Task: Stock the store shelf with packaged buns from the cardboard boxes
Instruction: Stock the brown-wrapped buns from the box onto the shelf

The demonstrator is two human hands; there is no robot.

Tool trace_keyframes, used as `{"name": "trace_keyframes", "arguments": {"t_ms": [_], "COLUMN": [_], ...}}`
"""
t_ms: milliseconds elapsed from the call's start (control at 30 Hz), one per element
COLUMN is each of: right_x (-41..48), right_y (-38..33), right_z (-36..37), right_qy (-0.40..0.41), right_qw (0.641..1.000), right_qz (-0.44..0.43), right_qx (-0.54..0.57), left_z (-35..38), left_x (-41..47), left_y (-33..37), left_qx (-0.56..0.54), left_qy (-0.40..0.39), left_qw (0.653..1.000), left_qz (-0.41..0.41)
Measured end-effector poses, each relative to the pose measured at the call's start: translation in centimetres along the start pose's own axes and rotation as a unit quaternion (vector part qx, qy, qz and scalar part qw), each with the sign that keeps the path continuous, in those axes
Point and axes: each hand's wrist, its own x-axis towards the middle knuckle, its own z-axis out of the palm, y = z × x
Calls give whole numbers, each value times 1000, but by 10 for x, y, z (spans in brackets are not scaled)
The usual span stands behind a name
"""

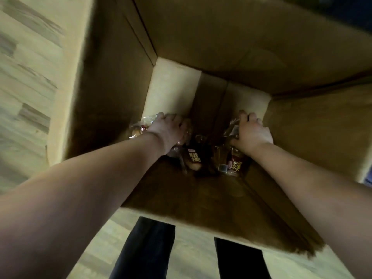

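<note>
Reaching down from above, both bare arms go deep into the box (112, 93), a tall brown cardboard carton that stands open on a pale wood-look floor (30, 81). At the bottom of the box lie the bun packs, clear crinkled wrappers with dark red and brown labels. The left hand (168, 128) sits near the box's left wall, knuckles up, its fingers curled down over the left pack (138, 128), which shows beside the wrist against the wall; the fingertips are hidden under the hand, so the grip itself cannot be told beyond the hand lying closed over the wrapper. The right hand (252, 133) is toward the box's right wall, fingers bent and bunched together on the top edge of the right pack (234, 164), thumb pressing the wrapper from the near side. Between the two hands, in the middle of the box floor, a third pack (194, 158) lies with its label facing up, touched by neither hand as far as can be seen. Two lighter flaps (173, 87) form the far part of the box bottom. Below the box's near wall, two legs (145, 248) in black trousers stand on the floor. Everything is somewhat blurred.
</note>
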Motion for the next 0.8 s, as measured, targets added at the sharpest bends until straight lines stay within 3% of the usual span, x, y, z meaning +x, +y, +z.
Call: {"name": "trace_keyframes", "arguments": {"t_ms": [167, 400, 567, 633, 800], "right_x": [-44, -133, -206, -227, -299], "right_y": [-19, -58, -90, -102, -118], "right_z": [-66, -186, -261, -280, -362], "right_qy": [28, 128, 201, 219, 316], "right_qw": [998, 985, 967, 960, 930], "right_qz": [-38, -82, -113, -135, -167], "right_qx": [28, 77, 111, 110, 86], "left_z": [-66, -161, -200, -209, -264], "left_x": [-45, -150, -231, -258, -345], "left_y": [-25, -50, -62, -66, -92], "left_qx": [-106, -117, -170, -169, -113], "left_qy": [48, 179, 209, 224, 346], "left_qw": [990, 969, 944, 938, 904], "left_qz": [-79, -125, -191, -203, -224]}}
